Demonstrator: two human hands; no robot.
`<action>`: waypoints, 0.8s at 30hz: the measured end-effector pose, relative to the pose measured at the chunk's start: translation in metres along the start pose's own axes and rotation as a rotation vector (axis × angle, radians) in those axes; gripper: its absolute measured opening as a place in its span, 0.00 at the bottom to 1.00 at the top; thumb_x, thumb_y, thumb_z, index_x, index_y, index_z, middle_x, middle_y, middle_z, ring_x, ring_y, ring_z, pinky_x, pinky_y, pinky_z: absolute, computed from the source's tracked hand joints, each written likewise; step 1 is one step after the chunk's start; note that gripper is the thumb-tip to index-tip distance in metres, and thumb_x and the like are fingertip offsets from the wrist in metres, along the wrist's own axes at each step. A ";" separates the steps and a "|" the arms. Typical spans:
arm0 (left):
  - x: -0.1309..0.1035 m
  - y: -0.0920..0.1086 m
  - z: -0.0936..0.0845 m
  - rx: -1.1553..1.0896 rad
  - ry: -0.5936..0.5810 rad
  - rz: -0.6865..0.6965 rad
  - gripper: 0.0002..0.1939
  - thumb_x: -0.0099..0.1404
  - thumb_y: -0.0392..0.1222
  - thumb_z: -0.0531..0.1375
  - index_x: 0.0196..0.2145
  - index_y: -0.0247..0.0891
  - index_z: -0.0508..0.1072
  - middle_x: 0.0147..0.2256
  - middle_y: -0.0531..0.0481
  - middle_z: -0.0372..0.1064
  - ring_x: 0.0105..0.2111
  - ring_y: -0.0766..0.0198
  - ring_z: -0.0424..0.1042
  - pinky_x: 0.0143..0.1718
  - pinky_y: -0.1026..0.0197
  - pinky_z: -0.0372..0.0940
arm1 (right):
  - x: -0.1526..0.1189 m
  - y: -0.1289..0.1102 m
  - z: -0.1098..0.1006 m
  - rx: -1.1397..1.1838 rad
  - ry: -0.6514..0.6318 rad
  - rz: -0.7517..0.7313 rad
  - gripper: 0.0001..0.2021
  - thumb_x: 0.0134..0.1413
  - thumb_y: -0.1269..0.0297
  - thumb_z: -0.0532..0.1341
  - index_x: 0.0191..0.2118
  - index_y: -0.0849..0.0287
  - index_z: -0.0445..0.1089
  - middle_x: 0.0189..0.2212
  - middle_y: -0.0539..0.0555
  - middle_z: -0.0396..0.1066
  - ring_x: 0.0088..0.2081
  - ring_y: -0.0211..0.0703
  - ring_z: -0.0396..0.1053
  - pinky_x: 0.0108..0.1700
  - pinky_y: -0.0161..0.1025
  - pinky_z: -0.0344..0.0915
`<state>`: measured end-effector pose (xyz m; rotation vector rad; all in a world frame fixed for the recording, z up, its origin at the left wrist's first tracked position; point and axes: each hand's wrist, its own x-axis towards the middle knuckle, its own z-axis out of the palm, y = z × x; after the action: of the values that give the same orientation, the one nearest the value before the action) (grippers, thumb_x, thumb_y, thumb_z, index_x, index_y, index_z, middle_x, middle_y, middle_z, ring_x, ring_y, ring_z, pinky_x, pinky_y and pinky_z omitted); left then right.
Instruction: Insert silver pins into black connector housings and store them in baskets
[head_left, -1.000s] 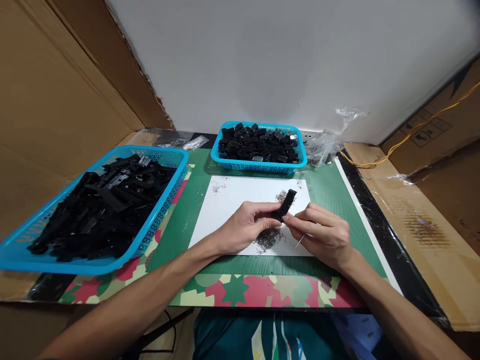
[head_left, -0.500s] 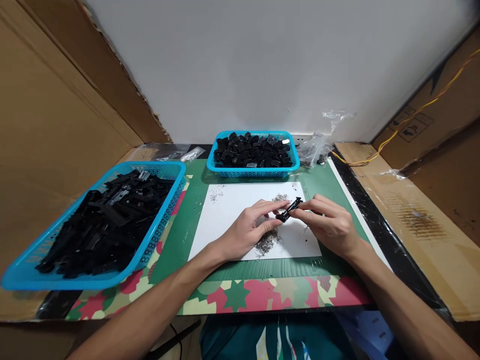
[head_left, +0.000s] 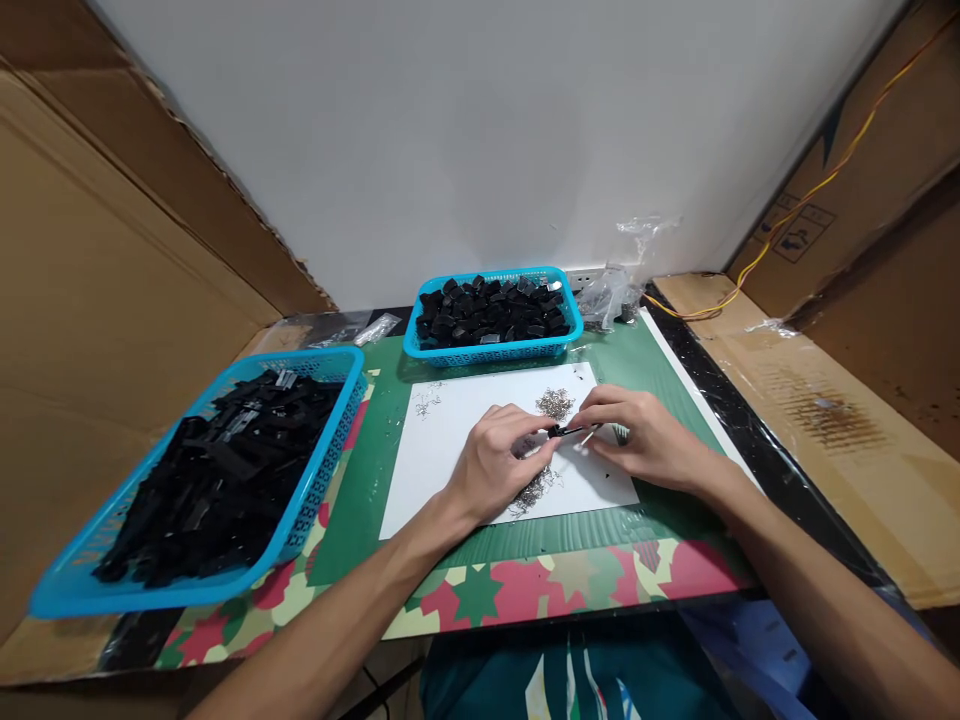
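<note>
Over the white sheet, my left hand pinches a small black plastic part between thumb and fingertips. Much of that part is covered by the fingers. Facing it, my right hand is closed around a thin light rod-like tool, whose tip points at the black part; its exact kind is too small to tell. One pile of tiny metal springs or pins lies just beyond the fingertips. A second pile of small metal pieces lies below my left hand, partly hidden by it.
A large blue basket of long black parts stands at left. Another blue basket, full of small black pieces, stands at the back. Plastic bags lie beside it. Cardboard walls flank the table, and a yellow wire hangs at right.
The black part has turned from slanting upward to lying lower and flatter between the hands. My right fingers have drawn back from it, and the thin tool now points toward it. The view has shifted slightly.
</note>
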<state>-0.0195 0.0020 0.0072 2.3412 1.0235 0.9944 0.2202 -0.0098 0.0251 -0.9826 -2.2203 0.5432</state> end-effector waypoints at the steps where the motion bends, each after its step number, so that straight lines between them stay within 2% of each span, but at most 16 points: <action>1: 0.000 0.000 0.000 -0.001 -0.009 0.007 0.09 0.67 0.39 0.67 0.45 0.38 0.81 0.36 0.47 0.80 0.36 0.59 0.75 0.42 0.54 0.66 | 0.000 -0.001 -0.004 0.039 -0.026 0.017 0.11 0.64 0.75 0.63 0.48 0.57 0.79 0.42 0.56 0.76 0.42 0.44 0.75 0.44 0.41 0.72; 3: -0.001 -0.001 0.001 0.003 -0.031 0.014 0.09 0.68 0.39 0.66 0.46 0.37 0.81 0.36 0.47 0.80 0.36 0.59 0.76 0.43 0.53 0.66 | 0.001 -0.001 -0.009 0.069 -0.039 0.031 0.14 0.68 0.74 0.59 0.53 0.55 0.77 0.44 0.56 0.76 0.44 0.44 0.75 0.46 0.43 0.73; 5: 0.000 -0.002 0.001 0.014 -0.054 0.022 0.09 0.68 0.39 0.66 0.46 0.37 0.80 0.36 0.47 0.80 0.36 0.59 0.76 0.43 0.53 0.66 | 0.001 0.002 -0.010 0.031 0.002 0.013 0.15 0.70 0.73 0.56 0.54 0.55 0.76 0.44 0.57 0.76 0.45 0.45 0.75 0.46 0.44 0.74; 10: 0.002 -0.005 0.003 0.054 -0.103 0.051 0.09 0.71 0.39 0.64 0.47 0.36 0.79 0.40 0.45 0.81 0.39 0.57 0.76 0.45 0.52 0.66 | 0.001 0.011 -0.002 -0.070 0.191 -0.033 0.14 0.70 0.72 0.58 0.48 0.51 0.81 0.51 0.59 0.76 0.51 0.50 0.74 0.50 0.49 0.74; 12: 0.003 -0.006 0.004 0.066 -0.115 0.041 0.09 0.71 0.39 0.63 0.47 0.36 0.79 0.41 0.45 0.81 0.40 0.57 0.76 0.45 0.52 0.66 | 0.002 0.009 0.004 0.039 0.299 0.040 0.11 0.68 0.70 0.61 0.45 0.53 0.81 0.47 0.58 0.79 0.48 0.49 0.78 0.49 0.48 0.76; 14: 0.003 -0.006 0.003 0.071 -0.125 0.024 0.09 0.71 0.39 0.63 0.47 0.35 0.79 0.39 0.45 0.80 0.39 0.58 0.76 0.45 0.53 0.66 | 0.005 0.004 0.012 0.233 0.395 0.174 0.06 0.64 0.66 0.66 0.43 0.56 0.81 0.40 0.57 0.82 0.40 0.48 0.81 0.44 0.46 0.78; 16: 0.004 -0.005 0.003 0.075 -0.141 0.021 0.09 0.72 0.40 0.63 0.47 0.36 0.79 0.37 0.46 0.80 0.37 0.58 0.75 0.44 0.54 0.65 | 0.010 -0.001 0.020 0.436 0.457 0.311 0.07 0.58 0.62 0.71 0.40 0.58 0.80 0.33 0.56 0.82 0.34 0.48 0.82 0.38 0.44 0.79; 19: 0.004 -0.004 0.003 0.077 -0.161 0.046 0.07 0.73 0.40 0.62 0.43 0.37 0.79 0.36 0.47 0.79 0.37 0.58 0.74 0.43 0.54 0.64 | 0.017 -0.006 0.031 0.596 0.485 0.407 0.10 0.50 0.60 0.74 0.34 0.59 0.77 0.26 0.54 0.81 0.30 0.49 0.82 0.32 0.41 0.79; 24: 0.003 -0.003 0.004 0.080 -0.167 0.069 0.08 0.73 0.39 0.60 0.38 0.36 0.79 0.33 0.48 0.78 0.36 0.59 0.72 0.41 0.55 0.62 | 0.020 -0.008 0.039 0.607 0.485 0.431 0.11 0.49 0.58 0.74 0.34 0.58 0.77 0.25 0.54 0.82 0.29 0.50 0.82 0.30 0.41 0.78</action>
<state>-0.0162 0.0060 0.0044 2.4922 0.9395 0.7798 0.1784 -0.0041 0.0102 -1.1057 -1.2971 0.9775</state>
